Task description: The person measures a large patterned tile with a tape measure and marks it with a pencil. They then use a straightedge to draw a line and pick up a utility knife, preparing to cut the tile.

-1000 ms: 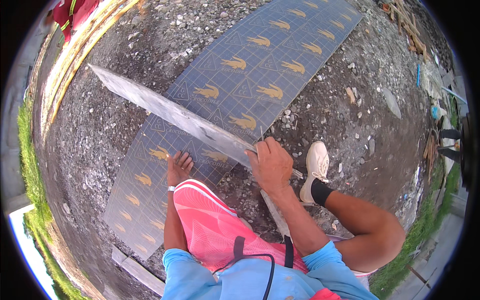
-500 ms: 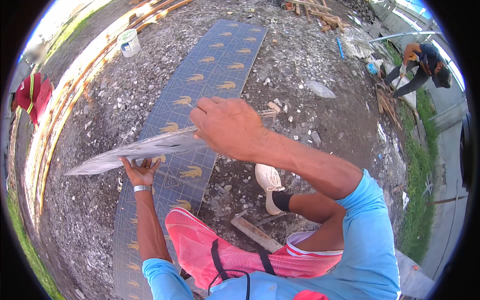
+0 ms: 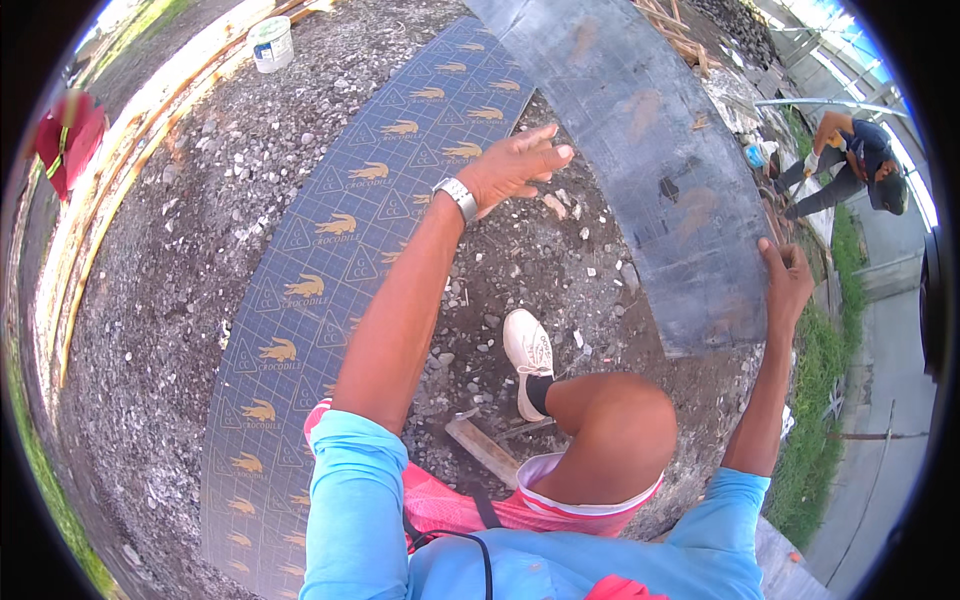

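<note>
The grey panel (image 3: 650, 170) is at the far right, its broad, stained face toward you. Its near end is over the gravel ground (image 3: 150, 290); its far-left edge overlaps, in this view, the far end of the blue printed panel (image 3: 320, 250). Contact between the panels, and between the grey panel and the ground, cannot be determined.

Your right hand (image 3: 787, 275) is at the right edge of the grey panel, thumb against it and fingers bent; whether they clamp it cannot be confirmed. Your left hand (image 3: 510, 168) is empty, fingers extended and slightly apart, just beside the panel's left edge; touch cannot be confirmed.

Progress, as judged: the near part of the grey panel is clear of the printed panel, which lies on the ground at left. Handling appears incomplete, since your right hand is at the edge and the grey panel is not evidently set down.

Note the obstructions. Your white shoe (image 3: 528, 350) and bent knee (image 3: 630, 425) occupy the space between the panels. A short board (image 3: 482, 447) lies near the shoe. A co-worker (image 3: 860, 165) bends beyond the panel's right edge, and scrap wood (image 3: 690, 40) lies behind its far part. Clear of these, a white bucket (image 3: 271, 45) stands far left beside long timbers (image 3: 95, 215), with a person in red (image 3: 72, 150) beyond.
</note>
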The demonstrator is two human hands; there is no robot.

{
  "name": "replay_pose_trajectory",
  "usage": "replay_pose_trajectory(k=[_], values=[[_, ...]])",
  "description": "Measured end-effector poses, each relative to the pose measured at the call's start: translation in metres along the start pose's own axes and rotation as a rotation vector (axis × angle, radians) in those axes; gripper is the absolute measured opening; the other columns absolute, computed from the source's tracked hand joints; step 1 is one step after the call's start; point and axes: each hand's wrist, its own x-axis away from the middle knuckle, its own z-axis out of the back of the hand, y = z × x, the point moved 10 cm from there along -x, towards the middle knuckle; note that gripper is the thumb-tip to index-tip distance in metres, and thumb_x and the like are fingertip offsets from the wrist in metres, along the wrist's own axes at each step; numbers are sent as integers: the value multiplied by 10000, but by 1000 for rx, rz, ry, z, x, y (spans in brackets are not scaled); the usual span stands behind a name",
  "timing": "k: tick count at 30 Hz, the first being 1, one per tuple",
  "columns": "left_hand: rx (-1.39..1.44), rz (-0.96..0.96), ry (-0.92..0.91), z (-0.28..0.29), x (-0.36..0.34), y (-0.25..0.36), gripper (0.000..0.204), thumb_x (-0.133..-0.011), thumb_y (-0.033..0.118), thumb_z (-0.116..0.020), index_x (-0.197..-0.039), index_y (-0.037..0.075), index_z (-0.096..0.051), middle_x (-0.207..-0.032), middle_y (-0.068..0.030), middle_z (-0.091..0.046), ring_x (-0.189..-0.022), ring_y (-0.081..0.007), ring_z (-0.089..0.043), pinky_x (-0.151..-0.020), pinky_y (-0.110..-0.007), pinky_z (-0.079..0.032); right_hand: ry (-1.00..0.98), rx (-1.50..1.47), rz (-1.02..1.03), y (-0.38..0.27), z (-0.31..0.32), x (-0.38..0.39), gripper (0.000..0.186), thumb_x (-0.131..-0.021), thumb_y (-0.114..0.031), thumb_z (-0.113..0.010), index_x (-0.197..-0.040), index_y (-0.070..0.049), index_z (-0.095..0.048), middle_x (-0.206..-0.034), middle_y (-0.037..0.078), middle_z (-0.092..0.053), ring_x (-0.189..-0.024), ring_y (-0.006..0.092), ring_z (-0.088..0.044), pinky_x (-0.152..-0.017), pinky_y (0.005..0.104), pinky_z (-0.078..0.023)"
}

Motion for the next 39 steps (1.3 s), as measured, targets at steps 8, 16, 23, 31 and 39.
replay_pose_trajectory(k=[8, 16, 23, 31, 39], values=[[-251, 548, 376, 155, 258, -261, 1067, -902, 654, -730, -1671, 32, -330, -1686, -240, -391, -1556, -405, -391, -1249, -553, -338, -58, -78, -75, 181, -128, 79, 418, -925, -284, -822, -1206, 18, -751, -1015, 154, -766, -965, 277, -729, -917, 389, -542], [-729, 1197, 739, 179, 528, -384, 1360, -738, 580, -923, -1724, 116, -109, -1761, -312, -44, -1581, -596, -144, -1281, -613, -242, -460, -158, -164, 213, -178, 359, 263, -999, -216, -692, -1189, -51, -769, -1117, 152, -759, -1021, 321, -730, -931, 414, -550], [-868, 1317, 727, 160, 536, -409, 1522, -684, 553, -976, -1720, 140, 60, -1761, -305, 63, -1545, -681, -62, -1268, -686, -221, -478, -5, -168, 186, -114, 421, 219, -1005, -165, -621, -1147, -72, -758, -1087, 165, -754, -1018, 382, -720, -902, 464, -550], [-943, 1302, 682, 187, 536, -443, 1448, -744, 523, -925, -1714, 97, 62, -1732, -369, 85, -1552, -637, -186, -1248, -663, -269, -287, -22, -601, 201, 23, 506, 214, -1013, -192, -611, -1086, -40, -744, -1053, 192, -740, -971, 423, -704, -847, 492, -538], [-871, 1254, 855, 214, 540, -472, 1235, -848, 456, -819, -1719, 134, -4, -1718, -368, 71, -1484, -634, -335, -1176, -692, -362, -242, -14, -631, 227, -6, 545, 344, -991, -341, -661, -964, -6, -731, -894, 251, -719, -877, 469, -694, -780, 546, -507]])
